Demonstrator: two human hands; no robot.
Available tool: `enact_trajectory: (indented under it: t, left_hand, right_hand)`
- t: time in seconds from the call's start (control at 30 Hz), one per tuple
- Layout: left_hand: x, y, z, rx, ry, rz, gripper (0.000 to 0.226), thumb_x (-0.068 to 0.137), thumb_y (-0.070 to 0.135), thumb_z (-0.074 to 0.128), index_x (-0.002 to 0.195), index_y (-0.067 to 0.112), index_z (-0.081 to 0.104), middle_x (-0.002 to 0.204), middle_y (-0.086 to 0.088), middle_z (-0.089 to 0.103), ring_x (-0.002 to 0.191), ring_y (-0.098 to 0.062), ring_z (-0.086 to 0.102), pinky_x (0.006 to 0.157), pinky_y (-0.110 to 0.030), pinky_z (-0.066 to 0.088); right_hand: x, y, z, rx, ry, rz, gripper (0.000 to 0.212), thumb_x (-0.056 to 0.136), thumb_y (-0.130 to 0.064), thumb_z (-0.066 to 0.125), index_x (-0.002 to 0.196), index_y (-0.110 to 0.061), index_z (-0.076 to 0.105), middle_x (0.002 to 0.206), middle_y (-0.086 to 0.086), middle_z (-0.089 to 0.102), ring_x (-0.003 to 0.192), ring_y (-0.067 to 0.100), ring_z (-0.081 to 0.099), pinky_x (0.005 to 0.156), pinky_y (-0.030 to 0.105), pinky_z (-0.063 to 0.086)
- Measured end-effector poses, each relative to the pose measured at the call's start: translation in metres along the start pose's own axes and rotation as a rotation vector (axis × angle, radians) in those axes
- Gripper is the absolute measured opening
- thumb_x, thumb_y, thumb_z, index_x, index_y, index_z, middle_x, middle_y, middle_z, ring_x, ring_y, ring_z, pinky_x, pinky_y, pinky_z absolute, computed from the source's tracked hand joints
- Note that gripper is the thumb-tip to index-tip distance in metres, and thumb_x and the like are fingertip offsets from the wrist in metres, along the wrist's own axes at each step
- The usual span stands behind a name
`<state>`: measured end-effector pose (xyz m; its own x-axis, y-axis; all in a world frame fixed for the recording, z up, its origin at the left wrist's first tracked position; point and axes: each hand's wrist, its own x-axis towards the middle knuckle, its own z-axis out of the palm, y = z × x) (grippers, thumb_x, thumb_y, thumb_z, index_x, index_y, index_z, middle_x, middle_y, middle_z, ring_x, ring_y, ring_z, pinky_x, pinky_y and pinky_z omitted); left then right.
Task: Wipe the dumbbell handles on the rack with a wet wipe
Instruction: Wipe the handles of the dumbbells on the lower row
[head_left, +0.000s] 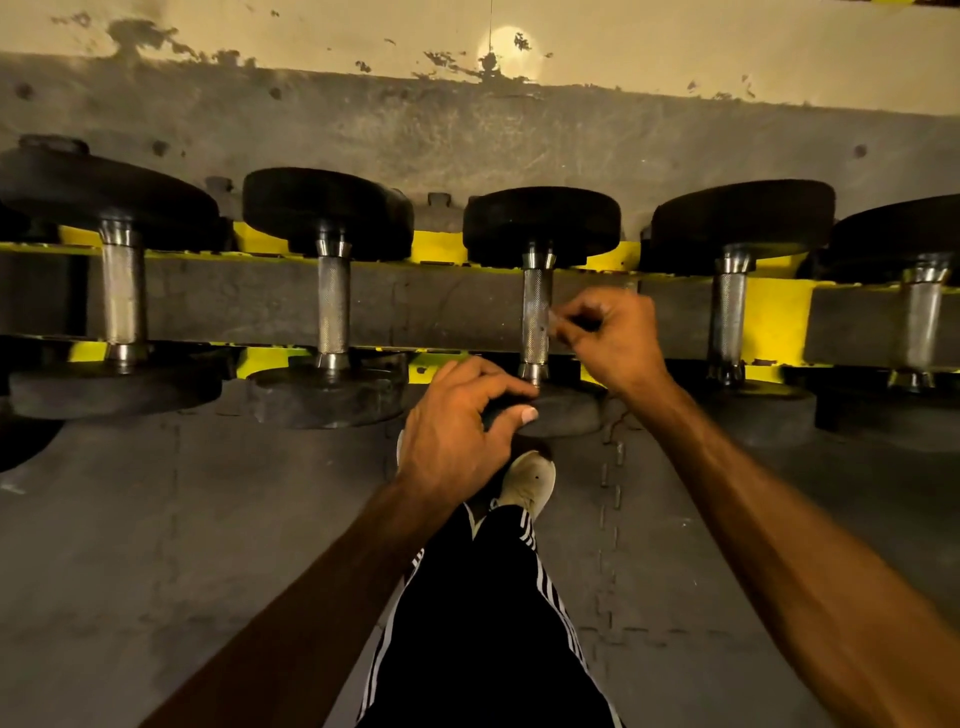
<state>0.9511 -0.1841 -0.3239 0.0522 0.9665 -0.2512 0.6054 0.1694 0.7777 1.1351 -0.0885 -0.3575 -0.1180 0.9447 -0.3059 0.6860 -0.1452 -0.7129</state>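
Rack (774, 312): yellow, by the wall, holding five weights in a row.
Dumbbell (540, 223): the middle one, lying across the rack.
Handle (536, 306): shiny bumpy metal, between the two black ends.
Left hand (457, 431): fingers loosely bent, holding nothing, over the near black end.
Right hand (618, 343): fingertips pinched together on a small pale bit.
Wipe (554, 322): likely that pale bit, against the handle's right side; too small to be sure.
Doing it well: I think the wipe should go all round the handle and rub end to end, while the left hand keeps the dumbbell from rolling.
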Motion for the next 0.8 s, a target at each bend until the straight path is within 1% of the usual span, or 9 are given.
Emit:
enact_trajectory:
  t: [0.07,0.13,0.27,0.37,0.47,0.53,0.67,0.7,0.8]
  left_hand:
    - [0.002,0.001,-0.001,-0.003,0.000,-0.001,0.019,0.081,0.034,0.072,0.099,0.030,0.078,0.098,0.013,0.065,0.102,-0.009,0.055,0.086,-0.031,0.047]
    - [0.002,0.001,0.000,0.002,0.011,0.014,0.018,0.081,0.032,0.073,0.097,0.029,0.078,0.097,0.012,0.065,0.100,-0.010,0.055,0.085,-0.030,0.046]
    - [0.001,0.001,0.003,-0.004,0.036,-0.005,0.016,0.080,0.029,0.075,0.095,0.030,0.078,0.094,0.011,0.063,0.098,-0.011,0.054,0.080,-0.028,0.045]
    - [0.002,0.000,0.002,-0.014,0.022,-0.018,0.016,0.079,0.030,0.076,0.095,0.031,0.078,0.093,0.011,0.063,0.098,-0.012,0.055,0.081,-0.034,0.048]
    - [0.004,0.001,-0.001,-0.003,-0.007,-0.007,0.016,0.079,0.032,0.075,0.094,0.031,0.078,0.092,0.011,0.063,0.098,-0.012,0.055,0.080,-0.035,0.049]
    - [0.005,0.000,-0.002,0.012,-0.012,0.009,0.016,0.079,0.033,0.074,0.095,0.032,0.078,0.092,0.012,0.063,0.097,-0.011,0.055,0.080,-0.036,0.049]
    - [0.004,-0.001,0.002,-0.003,0.038,0.009,0.015,0.078,0.032,0.075,0.093,0.031,0.079,0.089,0.011,0.063,0.093,-0.012,0.057,0.076,-0.036,0.050]
    - [0.004,-0.001,0.003,0.000,0.049,0.009,0.015,0.078,0.032,0.075,0.092,0.030,0.079,0.088,0.011,0.063,0.092,-0.012,0.057,0.076,-0.036,0.050]
    - [0.002,0.000,0.004,-0.004,0.060,0.010,0.015,0.078,0.030,0.076,0.093,0.030,0.079,0.089,0.011,0.064,0.092,-0.011,0.057,0.077,-0.034,0.048]
  right_hand:
    - [-0.014,0.005,-0.010,0.002,-0.261,0.054,0.016,0.078,-0.009,0.080,0.080,-0.024,0.073,0.079,-0.008,0.071,0.075,0.002,0.068,0.076,0.034,0.061]
    - [-0.018,0.005,-0.018,0.119,-0.392,0.105,0.021,0.075,-0.004,0.081,0.078,-0.024,0.074,0.081,-0.004,0.075,0.080,0.005,0.071,0.080,0.035,0.061]
    - [0.009,-0.011,0.003,0.322,-0.168,0.126,0.024,0.074,-0.006,0.083,0.074,-0.029,0.074,0.082,-0.001,0.076,0.080,0.017,0.074,0.078,0.048,0.061]
    - [0.022,-0.026,0.020,0.220,0.060,-0.017,0.012,0.077,-0.013,0.082,0.086,-0.019,0.077,0.087,-0.002,0.075,0.081,0.011,0.072,0.078,0.040,0.060]
    - [0.008,-0.027,0.017,0.032,0.183,-0.113,0.009,0.082,-0.014,0.076,0.091,-0.013,0.076,0.091,-0.001,0.074,0.084,0.009,0.068,0.077,0.030,0.057]
    - [-0.006,-0.020,0.011,-0.026,0.147,-0.073,0.006,0.083,-0.012,0.076,0.088,-0.015,0.075,0.088,-0.002,0.072,0.082,0.008,0.066,0.075,0.029,0.057]
    - [-0.016,-0.006,-0.005,-0.100,-0.253,-0.004,0.015,0.077,-0.009,0.082,0.082,-0.022,0.076,0.082,-0.006,0.073,0.075,-0.005,0.064,0.074,0.023,0.059]
    - [-0.012,-0.004,-0.006,-0.085,-0.255,0.001,0.016,0.076,-0.009,0.083,0.080,-0.023,0.076,0.082,-0.006,0.074,0.074,-0.005,0.065,0.074,0.024,0.059]
    - [-0.002,-0.001,0.001,0.126,-0.019,0.098,0.024,0.076,-0.006,0.083,0.078,-0.028,0.072,0.084,-0.007,0.074,0.079,0.005,0.071,0.075,0.034,0.061]
